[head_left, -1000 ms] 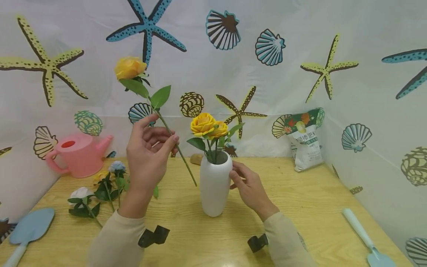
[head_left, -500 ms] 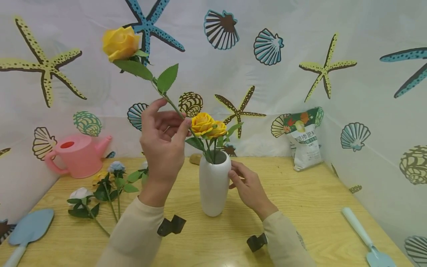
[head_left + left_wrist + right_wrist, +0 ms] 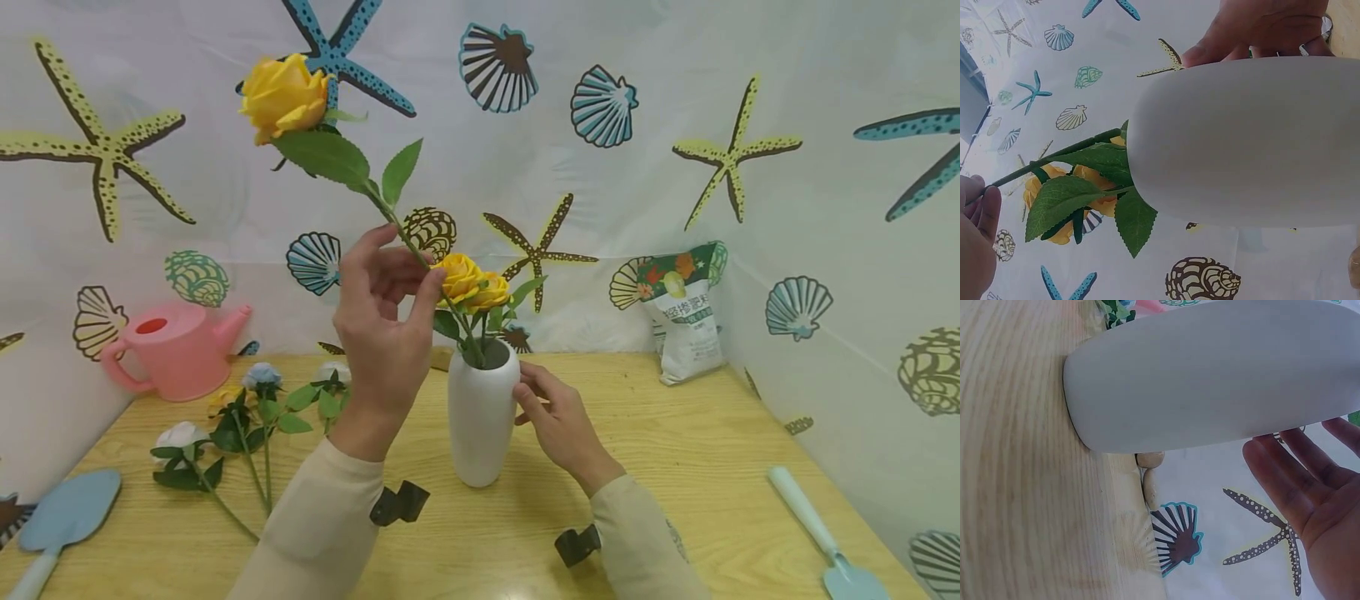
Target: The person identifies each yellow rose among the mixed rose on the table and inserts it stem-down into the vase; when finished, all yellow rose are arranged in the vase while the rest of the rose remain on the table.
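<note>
A long-stemmed yellow rose (image 3: 283,98) leans up and to the left, its green stem pinched by the thumb and fingers of my left hand (image 3: 386,333). The stem's lower end reaches the mouth of a tall white vase (image 3: 483,425), where its tip is hidden. More yellow roses (image 3: 468,283) with green leaves stand in that vase. My right hand (image 3: 562,421) touches the vase's right side near the top. In the right wrist view, the fingers of that hand (image 3: 1322,494) are fairly straight against the vase wall.
Several loose flowers, among them a white rose (image 3: 182,435) and a blue one (image 3: 262,375), lie at left. Behind them stands a pink watering can (image 3: 183,350). A blue trowel (image 3: 71,508) lies front left, another trowel (image 3: 817,525) right. A bag (image 3: 686,321) leans in the back right.
My left hand has moved right with the yellow rose, bringing the stem's lower end from left of the vase to its mouth. The right hand has stayed at the vase.
</note>
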Action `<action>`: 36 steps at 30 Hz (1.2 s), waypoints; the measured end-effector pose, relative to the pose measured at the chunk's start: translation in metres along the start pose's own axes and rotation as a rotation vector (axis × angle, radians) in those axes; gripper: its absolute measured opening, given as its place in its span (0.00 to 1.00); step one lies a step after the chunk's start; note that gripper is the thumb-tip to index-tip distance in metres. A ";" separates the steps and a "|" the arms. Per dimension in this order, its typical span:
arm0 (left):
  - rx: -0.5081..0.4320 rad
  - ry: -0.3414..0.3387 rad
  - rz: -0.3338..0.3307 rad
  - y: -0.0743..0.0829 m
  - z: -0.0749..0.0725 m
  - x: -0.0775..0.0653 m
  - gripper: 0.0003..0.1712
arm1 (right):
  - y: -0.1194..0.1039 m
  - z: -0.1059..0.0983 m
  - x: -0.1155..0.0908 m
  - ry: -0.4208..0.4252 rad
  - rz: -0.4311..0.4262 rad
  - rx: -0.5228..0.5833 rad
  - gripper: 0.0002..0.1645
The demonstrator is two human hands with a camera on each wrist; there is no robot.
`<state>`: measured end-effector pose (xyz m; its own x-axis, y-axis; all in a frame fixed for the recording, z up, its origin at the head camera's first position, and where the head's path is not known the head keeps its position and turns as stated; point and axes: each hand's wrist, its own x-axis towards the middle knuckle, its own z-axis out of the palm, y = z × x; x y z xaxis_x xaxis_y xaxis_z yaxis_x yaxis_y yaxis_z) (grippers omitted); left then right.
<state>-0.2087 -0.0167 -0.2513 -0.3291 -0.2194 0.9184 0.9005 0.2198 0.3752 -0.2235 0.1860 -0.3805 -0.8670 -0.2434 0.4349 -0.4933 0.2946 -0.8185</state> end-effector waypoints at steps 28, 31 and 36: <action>0.305 -0.129 0.137 0.002 0.006 -0.041 0.14 | 0.000 0.000 0.000 0.000 0.000 -0.003 0.26; 0.369 -0.151 0.182 0.003 0.005 -0.046 0.14 | 0.000 0.000 0.000 -0.003 -0.002 -0.004 0.27; 0.434 -0.199 0.236 0.005 0.002 -0.056 0.15 | -0.001 0.000 0.000 -0.003 -0.009 -0.007 0.27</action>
<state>-0.1859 -0.0019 -0.3003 -0.2169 0.0587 0.9744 0.7701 0.6237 0.1338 -0.2230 0.1854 -0.3796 -0.8622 -0.2491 0.4411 -0.5016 0.2986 -0.8119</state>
